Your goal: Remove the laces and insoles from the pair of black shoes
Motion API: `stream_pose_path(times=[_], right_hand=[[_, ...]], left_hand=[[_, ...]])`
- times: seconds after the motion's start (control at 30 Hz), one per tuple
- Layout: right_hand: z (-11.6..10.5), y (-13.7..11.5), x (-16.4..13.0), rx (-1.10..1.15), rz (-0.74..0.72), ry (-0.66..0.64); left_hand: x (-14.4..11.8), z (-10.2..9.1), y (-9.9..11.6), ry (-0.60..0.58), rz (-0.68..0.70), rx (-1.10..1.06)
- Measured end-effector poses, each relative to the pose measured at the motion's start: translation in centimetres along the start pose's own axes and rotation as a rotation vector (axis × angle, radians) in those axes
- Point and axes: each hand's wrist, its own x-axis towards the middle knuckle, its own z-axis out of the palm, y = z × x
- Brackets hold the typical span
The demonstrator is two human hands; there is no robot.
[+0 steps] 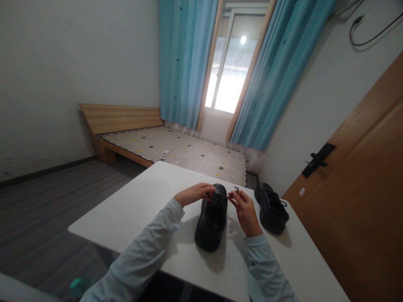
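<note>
No writing is readable. The black leather lace-up shoe (211, 220) stands between both hands: left hand (193, 193) and right hand (244, 212) each pinch its thin black lace (235, 191) at the far end.

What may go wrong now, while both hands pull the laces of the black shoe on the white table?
1. The right hand pinches only the lace end; it might slip from that grip.
2. The left hand pulls at the near shoe, which stands unheld and may slide or tip.
3. The second shoe sits close to the table edge; a bump could push it off.
</note>
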Motion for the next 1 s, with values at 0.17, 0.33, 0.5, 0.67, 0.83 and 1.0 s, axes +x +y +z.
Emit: stream_pose_path(times=[0.17, 0.33, 0.5, 0.67, 0.83, 1.0], right_hand=[[0.1, -0.4, -0.1, 0.073, 0.028, -0.051], [0.8, -0.6, -0.2, 0.244, 0.066, -0.115], [1.0, -0.4, 0.0, 0.309, 0.113, -0.109], [0.7, -0.5, 0.1, 0.326, 0.112, -0.105], [0.0, -0.9, 0.1, 0.241, 0.14, -0.108], [-0.7, -0.6, 0.2, 0.22, 0.219, -0.115]], left_hand=[[-0.1, 0.1, 0.3, 0.031, 0.047, -0.097], [0.4, 1.1, -0.4, -0.007, 0.133, -0.422], [1.0, 1.5, -1.0, 0.089, 0.179, -0.535], [1.2, 1.4, -0.9, 0.122, 0.262, -0.489], [1.3, 0.6, -0.8, 0.155, 0.253, -0.382], [1.4, -0.2, -1.1, 0.13, 0.199, -0.294]])
